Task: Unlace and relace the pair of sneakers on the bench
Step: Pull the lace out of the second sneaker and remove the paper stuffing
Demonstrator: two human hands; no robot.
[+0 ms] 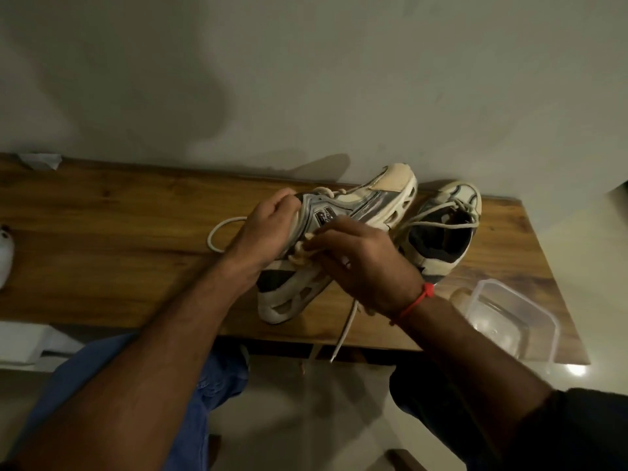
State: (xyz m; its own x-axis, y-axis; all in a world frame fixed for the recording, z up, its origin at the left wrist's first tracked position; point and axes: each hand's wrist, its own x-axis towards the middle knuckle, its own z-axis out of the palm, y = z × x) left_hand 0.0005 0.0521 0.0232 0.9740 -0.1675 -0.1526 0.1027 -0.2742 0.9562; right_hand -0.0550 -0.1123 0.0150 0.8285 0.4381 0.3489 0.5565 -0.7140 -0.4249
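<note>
A cream and silver sneaker lies tipped on its side on the wooden bench, toe toward the wall. My left hand grips its upper near the tongue. My right hand pinches the white lace at the eyelets; one lace end hangs over the bench's front edge, and a loop of lace lies left of my left hand. The second sneaker stands upright to the right, its opening facing me, with loose laces across it.
A clear plastic container sits at the bench's front right corner. A white object is at the far left edge. The wall runs right behind the bench. My knees are under the front edge.
</note>
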